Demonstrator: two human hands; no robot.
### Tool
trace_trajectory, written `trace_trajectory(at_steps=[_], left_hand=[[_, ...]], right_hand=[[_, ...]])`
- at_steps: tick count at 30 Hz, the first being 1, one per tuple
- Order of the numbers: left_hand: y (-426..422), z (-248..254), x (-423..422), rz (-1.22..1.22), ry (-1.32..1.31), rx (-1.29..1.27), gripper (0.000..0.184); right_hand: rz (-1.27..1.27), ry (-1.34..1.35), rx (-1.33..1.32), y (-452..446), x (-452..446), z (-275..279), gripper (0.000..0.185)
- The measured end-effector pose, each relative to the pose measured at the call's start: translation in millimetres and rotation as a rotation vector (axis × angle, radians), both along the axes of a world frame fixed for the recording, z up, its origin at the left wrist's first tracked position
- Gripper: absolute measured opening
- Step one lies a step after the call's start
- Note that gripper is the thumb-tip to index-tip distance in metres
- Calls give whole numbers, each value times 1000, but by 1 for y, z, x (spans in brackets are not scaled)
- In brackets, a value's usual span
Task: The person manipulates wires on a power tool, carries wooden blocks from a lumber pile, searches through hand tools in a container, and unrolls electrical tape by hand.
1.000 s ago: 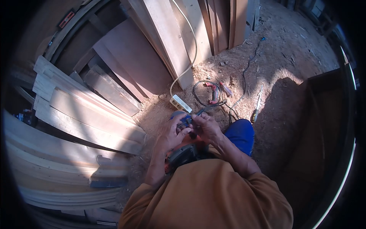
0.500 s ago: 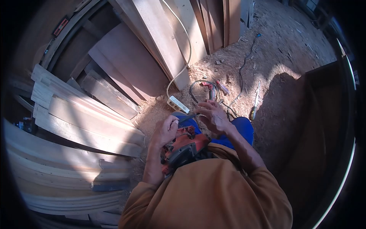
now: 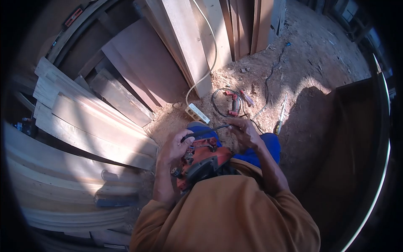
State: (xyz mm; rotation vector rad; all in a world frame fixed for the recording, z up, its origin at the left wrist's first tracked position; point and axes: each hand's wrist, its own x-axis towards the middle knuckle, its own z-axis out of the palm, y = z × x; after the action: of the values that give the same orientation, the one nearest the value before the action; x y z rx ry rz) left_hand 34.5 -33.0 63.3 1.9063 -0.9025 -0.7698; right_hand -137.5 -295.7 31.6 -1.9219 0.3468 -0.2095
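Note:
A black power cord [image 3: 208, 130] is stretched between my two hands above my lap. My left hand [image 3: 174, 147] grips its thicker end with thumb and fingers. The thinner part is pinched in the fingers of my right hand [image 3: 245, 132]. Just below the cord, a red and black power tool body [image 3: 205, 158] rests against my lap, its inside parts exposed on the upper side. On the ground beyond my hands lies a red handle-shaped piece [image 3: 233, 108], with a small red item [image 3: 247, 98] beside it that I cannot make out.
A white power strip [image 3: 197, 114] with a pale cable lies ahead of my knees. A yellow-handled screwdriver [image 3: 278, 127] is on the dusty ground to the right. Planks [image 3: 84, 122] are stacked at left, and boards [image 3: 189, 46] lean upright ahead. A dark panel [image 3: 348, 147] stands at right.
My right hand has moved right and slightly toward me, uncovering the red handle-shaped piece. The cord now shows more openly between both hands. The view has shifted slightly.

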Motion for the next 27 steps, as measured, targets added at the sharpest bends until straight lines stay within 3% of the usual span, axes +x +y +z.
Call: trace_trajectory(at_steps=[5,8,11,14,27], left_hand=[[15,-10,-12,103,359,-120,34],[14,-11,-18,162,417,-138,32],[3,-1,-19,181,382,-108,29],[-1,-28,-7,100,357,-242,31],[-16,-29,0,224,394,-155,45]], right_hand=[[26,-20,-42,4,2,-3,13],[59,36,92,2,0,4,12],[84,4,84,-3,-4,1,17],[13,-2,65,-2,-4,6,17],[144,-5,-9,-7,2,13,16]])
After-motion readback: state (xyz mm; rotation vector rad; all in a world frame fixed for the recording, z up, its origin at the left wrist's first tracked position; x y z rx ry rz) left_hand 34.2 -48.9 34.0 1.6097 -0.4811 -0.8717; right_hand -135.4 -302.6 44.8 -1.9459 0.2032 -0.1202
